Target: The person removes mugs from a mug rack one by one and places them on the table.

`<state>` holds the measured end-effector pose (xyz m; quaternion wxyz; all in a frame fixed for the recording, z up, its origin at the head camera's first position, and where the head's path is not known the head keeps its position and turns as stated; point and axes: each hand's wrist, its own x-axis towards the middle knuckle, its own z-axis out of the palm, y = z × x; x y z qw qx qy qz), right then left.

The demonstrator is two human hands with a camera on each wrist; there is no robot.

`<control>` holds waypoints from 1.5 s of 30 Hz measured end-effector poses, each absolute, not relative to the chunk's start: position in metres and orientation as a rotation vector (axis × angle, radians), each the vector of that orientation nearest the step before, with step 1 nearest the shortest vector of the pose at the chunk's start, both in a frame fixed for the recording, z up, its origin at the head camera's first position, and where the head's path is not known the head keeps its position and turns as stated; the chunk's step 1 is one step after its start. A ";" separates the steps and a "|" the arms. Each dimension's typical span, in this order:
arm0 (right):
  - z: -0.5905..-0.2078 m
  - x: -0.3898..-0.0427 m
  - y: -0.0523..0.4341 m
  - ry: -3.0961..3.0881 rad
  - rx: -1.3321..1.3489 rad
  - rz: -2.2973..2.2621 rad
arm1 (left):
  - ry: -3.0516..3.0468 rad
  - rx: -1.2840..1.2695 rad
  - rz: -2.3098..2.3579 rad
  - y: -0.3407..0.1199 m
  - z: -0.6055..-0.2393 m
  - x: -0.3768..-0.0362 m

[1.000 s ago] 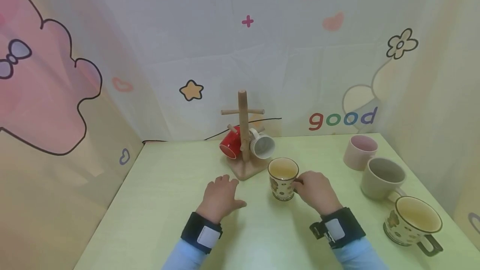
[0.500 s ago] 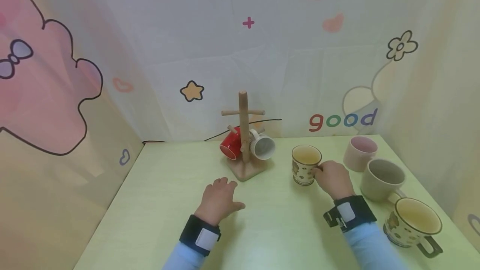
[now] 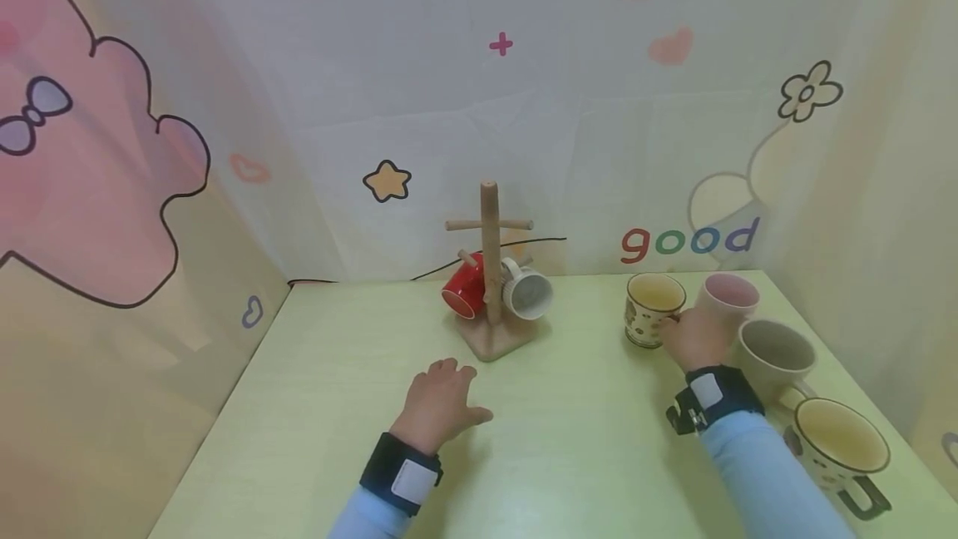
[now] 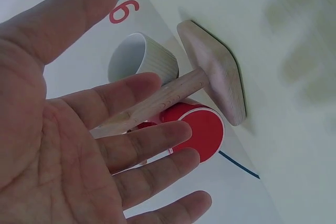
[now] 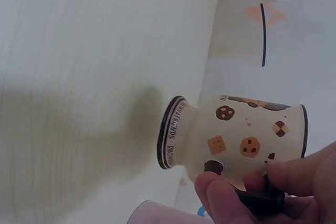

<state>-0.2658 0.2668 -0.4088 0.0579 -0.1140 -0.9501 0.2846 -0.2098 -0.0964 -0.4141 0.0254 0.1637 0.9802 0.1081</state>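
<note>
Green tabletop [image 3: 584, 456] under cartoon curtains: right hand [image 3: 696, 338] fingers pinch cookie mug [image 3: 653, 309], left hand [image 3: 440, 399] spread flat.

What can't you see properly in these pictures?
- Cookie mug handle: the right hand covers it in head and right wrist views.
- Writing on its base ring: blurred, right wrist view.
- Big yellow mug: sleeve hides part, head view.
- Red mug: left hand partly covers it, left wrist view.

A cream ceramic mug printed with brown cookies [image 3: 653, 309], dark-rimmed, stands on the pale green tabletop [image 3: 569, 439] near a pink mug [image 3: 729, 296], a grey mug [image 3: 774, 352] and a red mug [image 3: 462, 288].
</note>
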 end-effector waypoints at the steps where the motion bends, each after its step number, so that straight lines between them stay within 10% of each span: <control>1: -0.410 -0.268 0.269 -2.860 -0.372 0.871 | 3.026 0.503 0.340 -0.096 -0.414 -0.210; 45: -0.441 -0.300 0.295 -2.807 -0.480 0.775 | 2.993 0.448 0.336 -0.094 -0.423 -0.210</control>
